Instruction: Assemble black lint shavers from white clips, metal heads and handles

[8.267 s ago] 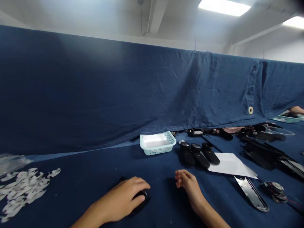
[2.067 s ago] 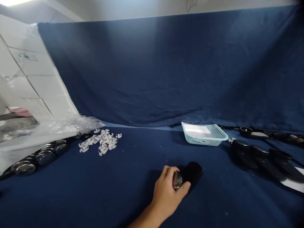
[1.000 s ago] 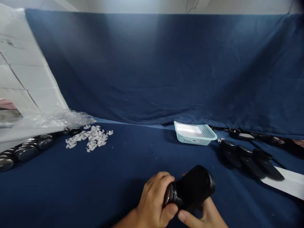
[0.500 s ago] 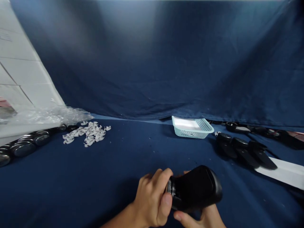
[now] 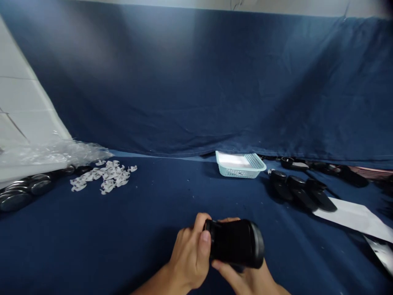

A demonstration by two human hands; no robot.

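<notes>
A black, blocky plastic device with a wide rounded end is held in both hands above the blue cloth, near the bottom middle. My left hand is closed round its narrower left end, thumb on top. From below and the right, my right hand supports the body, with the thumb on the near side and fingertips showing along the far edge. Most of the right fingers are hidden behind the device, and its exact kind cannot be made out.
Small grey-white parts lie piled at the left, beside glossy black rounded pieces and clear plastic wrap. A light-blue basket stands near the blue curtain. Several black devices and a white sheet are at right.
Both hands have shifted slightly left with the device and turned it, so its ridged left end no longer shows. The camera view has moved a little to the right and up.
</notes>
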